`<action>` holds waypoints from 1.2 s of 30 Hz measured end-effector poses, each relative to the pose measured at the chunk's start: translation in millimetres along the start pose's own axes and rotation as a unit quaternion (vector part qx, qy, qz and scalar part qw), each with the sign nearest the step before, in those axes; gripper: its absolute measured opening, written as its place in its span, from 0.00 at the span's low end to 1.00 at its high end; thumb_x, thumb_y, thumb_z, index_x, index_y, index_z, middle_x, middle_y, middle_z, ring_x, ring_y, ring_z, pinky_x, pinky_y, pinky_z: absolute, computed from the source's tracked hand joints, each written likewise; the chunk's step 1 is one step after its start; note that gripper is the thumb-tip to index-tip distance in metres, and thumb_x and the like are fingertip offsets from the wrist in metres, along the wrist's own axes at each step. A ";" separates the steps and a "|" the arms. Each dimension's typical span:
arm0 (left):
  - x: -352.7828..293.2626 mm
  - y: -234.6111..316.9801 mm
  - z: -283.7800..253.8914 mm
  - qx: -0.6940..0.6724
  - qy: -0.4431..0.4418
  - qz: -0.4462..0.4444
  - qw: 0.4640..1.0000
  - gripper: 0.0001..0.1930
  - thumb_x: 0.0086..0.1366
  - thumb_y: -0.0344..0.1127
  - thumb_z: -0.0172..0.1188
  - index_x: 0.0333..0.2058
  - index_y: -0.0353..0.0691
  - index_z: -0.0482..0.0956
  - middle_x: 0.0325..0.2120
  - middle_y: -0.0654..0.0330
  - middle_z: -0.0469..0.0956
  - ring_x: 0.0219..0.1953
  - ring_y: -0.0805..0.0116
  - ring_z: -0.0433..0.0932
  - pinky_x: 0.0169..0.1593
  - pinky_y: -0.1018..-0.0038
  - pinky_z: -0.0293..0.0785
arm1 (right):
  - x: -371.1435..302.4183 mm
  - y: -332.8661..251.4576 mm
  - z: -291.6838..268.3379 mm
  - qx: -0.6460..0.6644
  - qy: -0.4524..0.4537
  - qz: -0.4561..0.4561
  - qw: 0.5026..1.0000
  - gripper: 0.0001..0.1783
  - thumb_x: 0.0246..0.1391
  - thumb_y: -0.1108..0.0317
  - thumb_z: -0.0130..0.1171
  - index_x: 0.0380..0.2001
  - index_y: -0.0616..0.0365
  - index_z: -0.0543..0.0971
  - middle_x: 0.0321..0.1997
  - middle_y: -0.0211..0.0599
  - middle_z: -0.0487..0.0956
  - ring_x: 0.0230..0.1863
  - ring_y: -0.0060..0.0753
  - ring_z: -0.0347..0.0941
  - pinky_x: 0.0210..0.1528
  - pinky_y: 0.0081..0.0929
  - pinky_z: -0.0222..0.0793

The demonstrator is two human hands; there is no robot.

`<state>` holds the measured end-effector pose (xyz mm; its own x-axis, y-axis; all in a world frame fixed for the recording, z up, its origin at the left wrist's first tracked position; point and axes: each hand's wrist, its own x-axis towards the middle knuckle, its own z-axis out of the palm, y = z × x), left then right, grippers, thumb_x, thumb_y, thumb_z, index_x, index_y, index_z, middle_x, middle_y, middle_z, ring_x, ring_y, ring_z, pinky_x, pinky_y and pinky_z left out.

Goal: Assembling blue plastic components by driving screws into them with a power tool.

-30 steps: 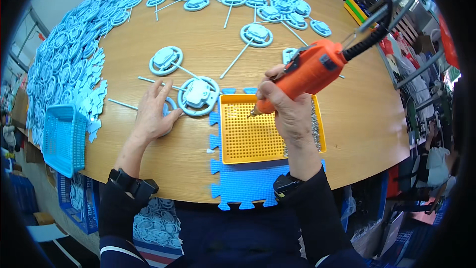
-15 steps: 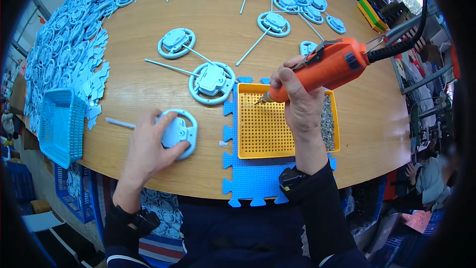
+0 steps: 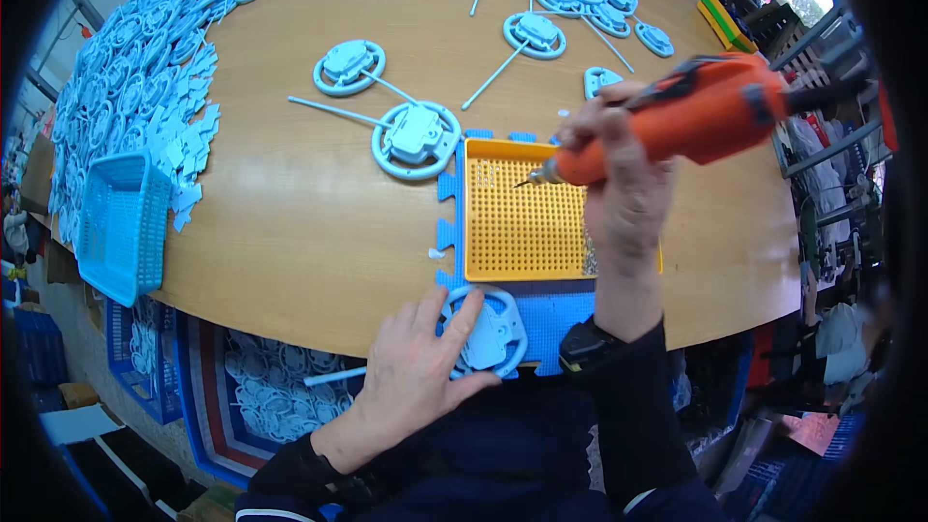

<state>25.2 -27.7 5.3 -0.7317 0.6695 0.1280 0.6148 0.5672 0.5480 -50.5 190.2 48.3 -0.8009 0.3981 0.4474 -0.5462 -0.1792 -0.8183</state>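
Observation:
My left hand (image 3: 411, 367) grips a light-blue toy steering wheel (image 3: 498, 333), fingers and thumb over its rim and central box, at the table's near edge on the blue foam mat (image 3: 556, 314). A thin rod (image 3: 335, 377) sticks out to the left from under that hand. In my right hand (image 3: 628, 188) is an orange electric screwdriver (image 3: 696, 121), its bit pointing left above the yellow tray (image 3: 467, 232). Rows of small holes cover the tray's left part. Loose screws (image 3: 592, 256) lie on its right side, mostly hidden by my right wrist.
Several similar wheels with rods, such as one wheel (image 3: 416, 140), lie farther back on the table. At the left are a large heap of blue parts (image 3: 135, 87) and a blue basket (image 3: 121, 232). A black cable (image 3: 826, 97) runs from the screwdriver. Crates of parts (image 3: 280, 391) stand below.
My left hand has brought the wheel rightward and nearer, from the bare table onto the mat's near edge. The screwdriver has shifted a little right and up, still over the tray.

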 end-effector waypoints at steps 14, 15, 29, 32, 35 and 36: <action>9.3 1.3 13.1 0.035 0.035 0.014 0.999 0.33 0.42 0.49 0.71 0.46 0.39 0.72 0.45 0.50 0.68 0.46 0.52 0.67 0.49 0.59 0.59 | -98.3 -50.4 7.9 -0.049 -0.101 0.073 0.991 0.24 0.53 0.51 0.63 0.40 0.57 0.67 0.23 0.32 0.70 0.22 0.26 0.68 0.24 0.24 0.66; 8.2 1.3 12.9 0.036 0.036 0.013 0.999 0.33 0.42 0.49 0.71 0.46 0.39 0.72 0.45 0.50 0.68 0.46 0.52 0.67 0.49 0.59 0.59 | -99.0 -47.1 7.5 -0.048 -0.106 0.068 0.991 0.24 0.53 0.52 0.64 0.39 0.57 0.67 0.22 0.33 0.70 0.22 0.26 0.68 0.24 0.25 0.66; 11.6 -2.3 2.8 0.020 0.023 0.009 0.999 0.32 0.40 0.47 0.72 0.45 0.41 0.74 0.45 0.51 0.69 0.46 0.55 0.67 0.49 0.60 0.58 | -91.8 -37.6 7.8 -0.069 -0.150 0.081 0.983 0.21 0.53 0.56 0.64 0.37 0.57 0.66 0.22 0.34 0.70 0.20 0.26 0.66 0.24 0.25 0.65; 7.3 -20.5 -10.2 0.016 0.024 0.012 0.999 0.33 0.40 0.46 0.72 0.46 0.42 0.74 0.45 0.51 0.69 0.48 0.54 0.67 0.50 0.59 0.58 | -71.6 -32.8 5.1 0.001 -0.154 0.090 0.984 0.21 0.55 0.54 0.61 0.39 0.57 0.67 0.23 0.33 0.69 0.20 0.26 0.65 0.24 0.25 0.65; 5.7 -51.5 -35.1 0.066 0.004 -0.014 0.998 0.35 0.40 0.46 0.72 0.49 0.41 0.73 0.46 0.49 0.69 0.51 0.52 0.67 0.55 0.56 0.57 | -40.1 -26.3 -2.8 -0.022 -0.094 0.026 0.995 0.17 0.57 0.56 0.59 0.40 0.55 0.68 0.24 0.31 0.69 0.25 0.26 0.66 0.31 0.24 0.65; 4.4 -61.4 -46.2 0.108 -0.001 -0.033 0.994 0.36 0.40 0.46 0.72 0.50 0.41 0.72 0.47 0.48 0.69 0.52 0.52 0.67 0.56 0.54 0.56 | -28.6 -17.4 -1.4 -0.004 -0.061 0.026 0.998 0.14 0.57 0.61 0.59 0.40 0.54 0.69 0.25 0.30 0.70 0.28 0.26 0.68 0.34 0.27 0.67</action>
<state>-29.4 -81.7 10.4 -0.7721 0.6283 0.0953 0.6142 0.6993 0.3657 -17.7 183.1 49.2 -0.8523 0.2764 0.4440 -0.5012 -0.1894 -0.8443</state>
